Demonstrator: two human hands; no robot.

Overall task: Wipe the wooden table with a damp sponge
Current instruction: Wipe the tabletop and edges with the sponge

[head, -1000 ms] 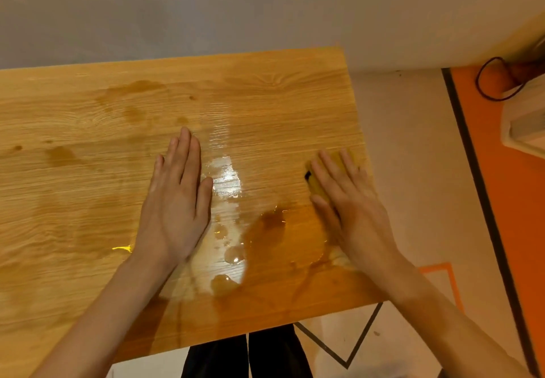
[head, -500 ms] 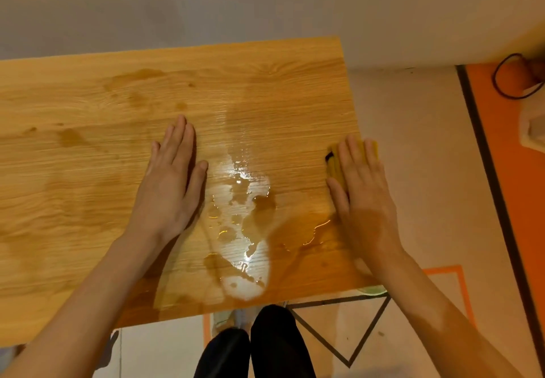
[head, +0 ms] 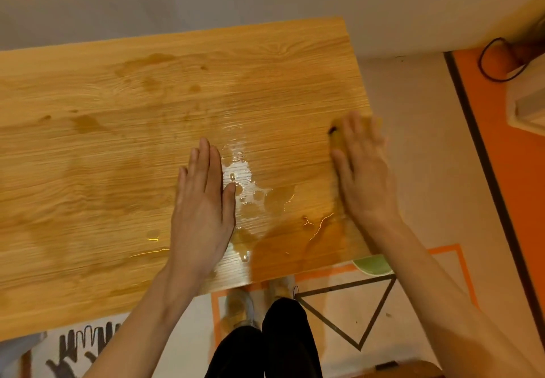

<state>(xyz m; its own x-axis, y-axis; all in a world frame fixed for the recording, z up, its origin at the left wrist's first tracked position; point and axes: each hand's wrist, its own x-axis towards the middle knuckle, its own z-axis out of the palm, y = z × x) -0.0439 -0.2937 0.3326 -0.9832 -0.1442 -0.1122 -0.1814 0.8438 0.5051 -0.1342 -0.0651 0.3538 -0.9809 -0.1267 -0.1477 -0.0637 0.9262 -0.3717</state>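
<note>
Pressing flat on a yellow sponge (head: 339, 137), the right hand (head: 364, 177) is working at the right edge of the wooden counter (head: 88, 147). Its grip is not clenching: the fingers are lying spread and extended over the sponge, pinning it to the wood by downward pressure, so only a blurred yellow sliver and a dark corner are peeking out past the fingertips. The blur is suggesting the hand is mid-stroke, though the direction cannot be told from this view.

The left hand (head: 203, 203) is resting palm down near the middle of the counter, fingers together, its grip released and grasping nothing. It is probably bracing the person's lean and steadying the counter against the push of wiping.

Between the two hands a puddle (head: 250, 191) is glistening, touching the left thumb side and trailing toward the near edge. Darker damp patches (head: 147, 62) are showing farther back and to the left. Judging by this, the sponge is sitting at the end of a pass, well placed to sweep back through the water; much wet surface is remaining, and pushing water off the near edge toward the person's shoes (head: 239, 307) is a risk.
</note>
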